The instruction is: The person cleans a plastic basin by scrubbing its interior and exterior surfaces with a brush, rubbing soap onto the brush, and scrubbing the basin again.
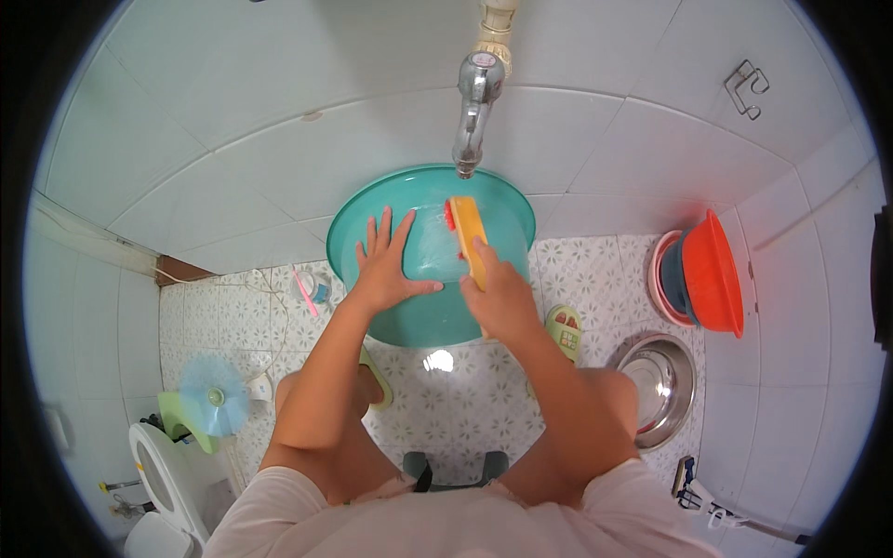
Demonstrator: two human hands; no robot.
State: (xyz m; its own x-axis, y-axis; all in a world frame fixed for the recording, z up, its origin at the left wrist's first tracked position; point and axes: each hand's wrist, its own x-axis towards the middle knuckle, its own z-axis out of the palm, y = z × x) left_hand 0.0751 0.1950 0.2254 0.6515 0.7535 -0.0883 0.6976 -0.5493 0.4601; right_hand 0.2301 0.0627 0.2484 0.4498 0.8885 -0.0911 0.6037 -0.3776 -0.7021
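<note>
A large teal plastic basin (391, 321) stands on the floor against the tiled wall, its wide rim curving along the far side. My left hand (386, 270) lies on the basin with its fingers spread, holding nothing. In my right hand (502, 296) is a yellow scrubbing brush (470, 223). Its red bristles face left, close to or against the basin's surface; whether they touch is hard to tell. Whitish, wet-looking streaks show on the basin between my hands. Directly above the far rim hangs a metal tap (473, 112).
Stacked basins with an orange one (714, 274) outermost lean by the right wall, near a steel basin (656, 391). Left are a small container (314, 288) with a pink stick, a fan (214, 397) and a white toilet (172, 474). Green slippers (565, 330) are on my feet.
</note>
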